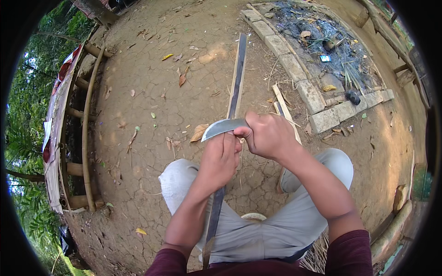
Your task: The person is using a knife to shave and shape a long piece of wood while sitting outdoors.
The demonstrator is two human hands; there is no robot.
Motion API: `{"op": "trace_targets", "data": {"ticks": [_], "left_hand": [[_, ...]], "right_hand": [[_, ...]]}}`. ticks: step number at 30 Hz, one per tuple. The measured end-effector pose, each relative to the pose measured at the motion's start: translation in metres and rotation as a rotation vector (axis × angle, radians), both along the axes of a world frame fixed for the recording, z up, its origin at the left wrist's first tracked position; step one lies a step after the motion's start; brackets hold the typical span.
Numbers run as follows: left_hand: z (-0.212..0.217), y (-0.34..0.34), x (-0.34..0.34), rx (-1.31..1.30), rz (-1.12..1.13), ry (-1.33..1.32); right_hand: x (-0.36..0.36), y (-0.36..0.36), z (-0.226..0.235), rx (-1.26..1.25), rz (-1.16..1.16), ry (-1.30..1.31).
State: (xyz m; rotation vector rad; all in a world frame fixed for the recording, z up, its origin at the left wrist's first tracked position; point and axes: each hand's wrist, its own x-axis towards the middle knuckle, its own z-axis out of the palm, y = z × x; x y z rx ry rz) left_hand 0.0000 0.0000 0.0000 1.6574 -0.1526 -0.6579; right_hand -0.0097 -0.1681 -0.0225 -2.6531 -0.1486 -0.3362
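A long narrow strip (237, 76), dark-faced with pale edges, runs from the ground ahead back between my knees to my lap. It looks like split bamboo or wood; I cannot tell which. My left hand (220, 161) is closed around its middle. In my right hand (271, 137) is a knife (224, 127) with a broad, curved blade, its handle hidden by the fist. The blade lies crosswise over the strip just above my left fingers, tip pointing left. My right thumb is close to the left fingertips. Whether the edge bites into the strip is hidden.
Right of the strip, shorter split pieces (286, 112) lie on the cracked earth (152, 87). Beyond them, a border of blocks (292, 67) surrounds ash and charred scraps (329, 43). A bamboo bench (86, 133) stands at left. Dry leaves (199, 132) are scattered about.
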Motion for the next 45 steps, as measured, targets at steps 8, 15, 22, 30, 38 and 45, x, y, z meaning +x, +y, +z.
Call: {"op": "trace_targets", "data": {"ticks": [8, 15, 22, 30, 38, 45], "left_hand": [[0.017, -0.003, 0.004, -0.168, 0.072, 0.259], [0.009, -0.002, 0.011, -0.222, 0.084, 0.327], [0.01, -0.001, 0.014, -0.253, 0.058, 0.314], [0.014, -0.005, 0.008, -0.242, 0.015, 0.362], [0.015, -0.007, 0.004, -0.213, 0.046, 0.305], [0.016, 0.001, 0.01, -0.284, 0.017, 0.358]], "right_hand": [[0.02, -0.035, -0.014, -0.066, -0.158, 0.046], [0.006, -0.017, 0.008, 0.082, -0.168, 0.329], [0.0, -0.006, 0.016, -0.021, -0.062, 0.147], [0.009, -0.016, 0.004, -0.051, -0.161, 0.054], [0.008, -0.016, 0.009, -0.026, -0.114, 0.055], [0.015, -0.02, 0.011, 0.217, -0.014, 0.226]]}}
